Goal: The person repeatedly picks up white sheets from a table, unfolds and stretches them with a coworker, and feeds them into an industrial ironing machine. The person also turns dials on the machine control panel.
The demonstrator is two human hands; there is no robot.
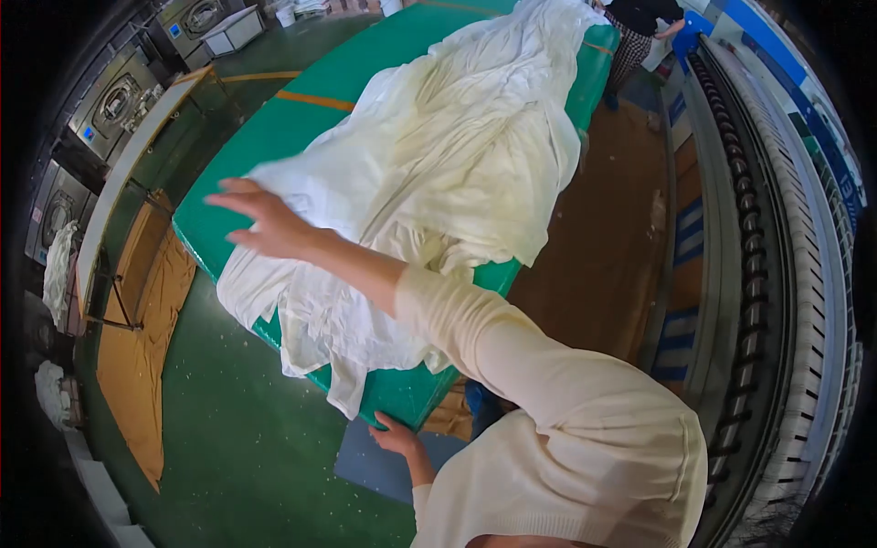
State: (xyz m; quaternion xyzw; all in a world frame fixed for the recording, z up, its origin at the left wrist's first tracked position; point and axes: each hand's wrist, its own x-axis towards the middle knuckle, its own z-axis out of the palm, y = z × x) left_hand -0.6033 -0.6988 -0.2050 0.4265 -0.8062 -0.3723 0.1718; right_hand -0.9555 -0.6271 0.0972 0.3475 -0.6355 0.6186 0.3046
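A large crumpled heap of white linen covers much of a long table with a green cover, and several folds hang over its near end. My right hand reaches across the near left part of the heap, its fingers spread and nothing held in them. Whether it touches the cloth is unclear. At the near edge of the table, my left hand rests against the green cover below the hanging cloth, thumb and fingers apart.
A long ironing machine with rollers runs along the right side. Another person stands at the far right end of the table. Washing machines line the left wall, behind a narrow table. Brown cloth lies on the floor.
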